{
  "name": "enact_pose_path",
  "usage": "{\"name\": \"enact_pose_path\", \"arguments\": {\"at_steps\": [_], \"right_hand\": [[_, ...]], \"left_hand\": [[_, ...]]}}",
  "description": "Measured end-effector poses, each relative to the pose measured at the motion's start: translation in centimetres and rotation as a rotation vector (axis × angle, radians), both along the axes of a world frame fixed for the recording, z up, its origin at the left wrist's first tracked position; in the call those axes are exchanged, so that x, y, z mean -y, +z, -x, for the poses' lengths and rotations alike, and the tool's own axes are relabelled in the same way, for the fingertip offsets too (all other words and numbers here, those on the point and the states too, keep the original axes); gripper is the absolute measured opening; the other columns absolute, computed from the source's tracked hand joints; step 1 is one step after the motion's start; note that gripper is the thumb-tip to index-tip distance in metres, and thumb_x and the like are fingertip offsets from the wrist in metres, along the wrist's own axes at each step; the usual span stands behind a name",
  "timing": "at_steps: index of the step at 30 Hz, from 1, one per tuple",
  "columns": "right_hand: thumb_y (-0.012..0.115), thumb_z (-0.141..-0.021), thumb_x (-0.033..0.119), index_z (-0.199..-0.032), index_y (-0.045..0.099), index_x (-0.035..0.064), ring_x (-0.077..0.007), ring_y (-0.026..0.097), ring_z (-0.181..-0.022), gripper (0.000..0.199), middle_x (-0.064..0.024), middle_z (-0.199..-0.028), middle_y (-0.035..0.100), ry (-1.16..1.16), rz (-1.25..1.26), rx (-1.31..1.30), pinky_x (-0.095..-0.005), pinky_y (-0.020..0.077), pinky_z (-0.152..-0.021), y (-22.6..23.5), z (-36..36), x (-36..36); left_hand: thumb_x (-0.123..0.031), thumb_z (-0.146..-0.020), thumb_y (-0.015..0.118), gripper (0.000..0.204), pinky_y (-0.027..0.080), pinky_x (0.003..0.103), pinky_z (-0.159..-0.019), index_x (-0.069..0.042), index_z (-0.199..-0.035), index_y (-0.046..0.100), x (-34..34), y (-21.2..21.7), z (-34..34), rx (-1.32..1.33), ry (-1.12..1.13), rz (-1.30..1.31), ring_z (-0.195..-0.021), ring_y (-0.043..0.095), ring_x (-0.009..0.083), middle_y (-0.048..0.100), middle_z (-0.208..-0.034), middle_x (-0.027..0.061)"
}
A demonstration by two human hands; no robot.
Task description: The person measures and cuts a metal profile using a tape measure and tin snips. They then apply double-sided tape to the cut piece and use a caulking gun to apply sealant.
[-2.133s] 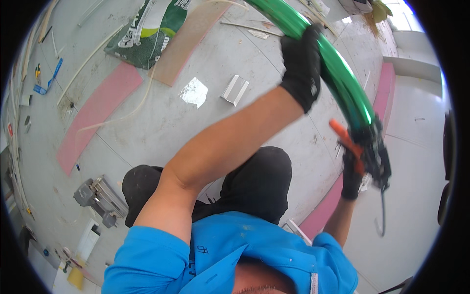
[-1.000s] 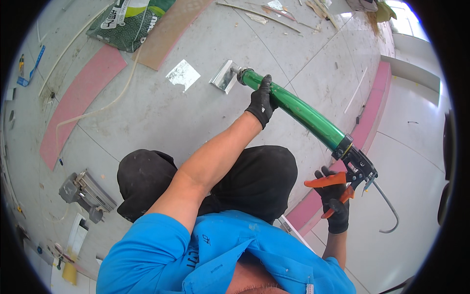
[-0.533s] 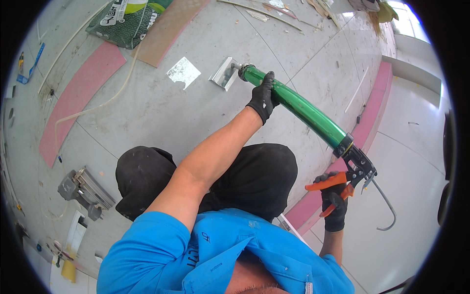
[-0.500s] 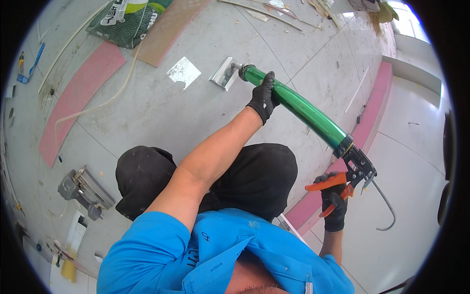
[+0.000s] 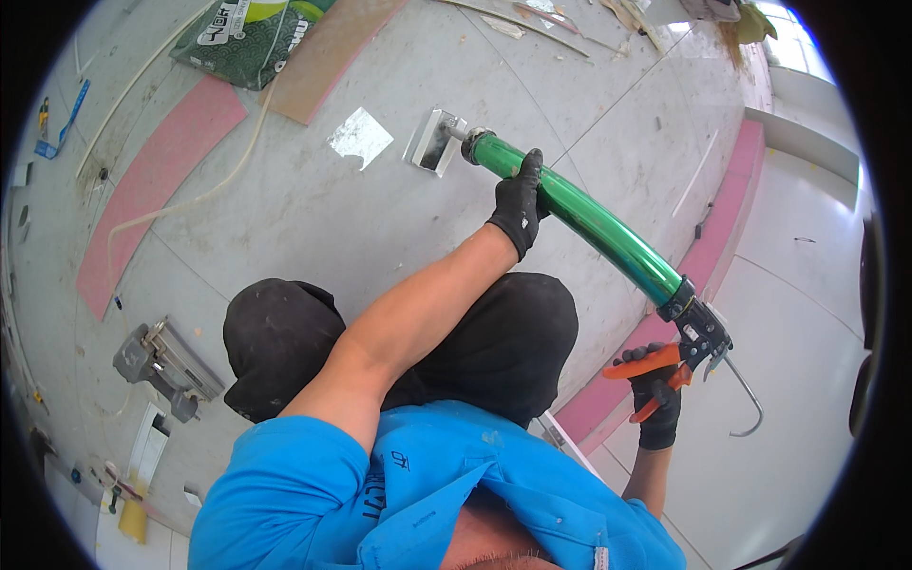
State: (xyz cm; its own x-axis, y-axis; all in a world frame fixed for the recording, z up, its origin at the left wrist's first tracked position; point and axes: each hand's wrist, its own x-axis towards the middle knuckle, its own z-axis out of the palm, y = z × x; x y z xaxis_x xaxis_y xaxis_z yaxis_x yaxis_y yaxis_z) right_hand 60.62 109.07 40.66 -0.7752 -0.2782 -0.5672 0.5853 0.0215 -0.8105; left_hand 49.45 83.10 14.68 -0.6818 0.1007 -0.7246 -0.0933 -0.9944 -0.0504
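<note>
I hold a long green caulking gun slanting down across the floor. My left hand, in a black glove, grips the green tube near its front end. My right hand, also gloved in black, is closed around the orange trigger handle at the rear, beside the metal push rod's hook. The tube's tip touches a small shiny metal piece lying on the grey tiled floor. I crouch, my black trousers and blue shirt below.
A silver foil scrap lies left of the metal piece. Pink strips run along the floor, another by the white wall base. A green bag sits at top left, a grey tool at left, a white cord between.
The caulking gun came down from overhead; its tip now rests at the metal piece on the floor. My left hand slid forward along the tube and the view has tilted slightly.
</note>
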Motion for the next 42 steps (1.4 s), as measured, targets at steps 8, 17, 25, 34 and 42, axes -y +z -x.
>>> {"name": "enact_pose_path", "arguments": {"at_steps": [8,17,25,34,42], "right_hand": [[0.073,-0.08,0.015,-0.132,0.049,0.0019,-0.0377,0.059,-0.117,0.059,-0.0164,-0.12,0.061,-0.036,0.026,0.047,-0.0567,0.0425,-0.108,-0.7,0.1,-1.3],[0.071,-0.079,0.018,-0.127,0.05,-0.0015,-0.0369,0.061,-0.109,0.055,-0.0178,-0.113,0.062,-0.027,-0.025,0.046,-0.0521,0.0478,-0.1,-0.2,0.5,-1.3],[0.069,-0.086,0.023,-0.124,0.05,0.0013,-0.0312,0.061,-0.104,0.048,-0.0149,-0.11,0.062,-0.023,-0.084,0.031,-0.0482,0.0475,-0.097,-0.2,0.2,-2.5],[0.07,-0.084,0.023,-0.121,0.052,0.0011,-0.0314,0.062,-0.104,0.047,-0.0142,-0.105,0.063,0.028,-0.132,-0.009,-0.0471,0.0485,-0.098,0.0,0.3,-1.9],[0.064,-0.079,0.013,-0.124,0.052,-0.0018,-0.0341,0.065,-0.103,0.049,-0.0177,-0.106,0.065,0.091,-0.268,-0.091,-0.0489,0.0507,-0.097,0.5,0.5,-0.3]], "left_hand": [[-0.036,-0.087,0.078,0.048,0.06,0.048,-0.083,-0.007,-0.112,0.05,-0.4,-0.7,-1.5,0.022,-0.024,0.01,-0.089,0.063,0.0238,0.058,-0.097,0.007],[-0.039,-0.089,0.075,0.046,0.058,0.05,-0.087,-0.01,-0.112,0.049,-0.2,-1.8,-4.2,0.005,-0.048,-0.063,-0.093,0.065,0.0258,0.059,-0.101,0.0075],[-0.04,-0.089,0.075,0.045,0.058,0.05,-0.088,-0.01,-0.112,0.049,-0.1,-1.9,-4.2,-0.025,-0.057,-0.078,-0.094,0.066,0.0266,0.059,-0.103,0.0077],[-0.041,-0.088,0.075,0.047,0.056,0.049,-0.093,-0.01,-0.112,0.049,0.0,-1.9,-4.1,-0.104,-0.031,-0.108,-0.098,0.063,0.0255,0.058,-0.104,0.0077],[-0.047,-0.087,0.075,0.053,0.052,0.047,-0.098,-0.01,-0.113,0.049,0.3,-2.8,-3.9,-0.175,0.012,-0.111,-0.101,0.061,0.0258,0.058,-0.105,0.0081]]}}
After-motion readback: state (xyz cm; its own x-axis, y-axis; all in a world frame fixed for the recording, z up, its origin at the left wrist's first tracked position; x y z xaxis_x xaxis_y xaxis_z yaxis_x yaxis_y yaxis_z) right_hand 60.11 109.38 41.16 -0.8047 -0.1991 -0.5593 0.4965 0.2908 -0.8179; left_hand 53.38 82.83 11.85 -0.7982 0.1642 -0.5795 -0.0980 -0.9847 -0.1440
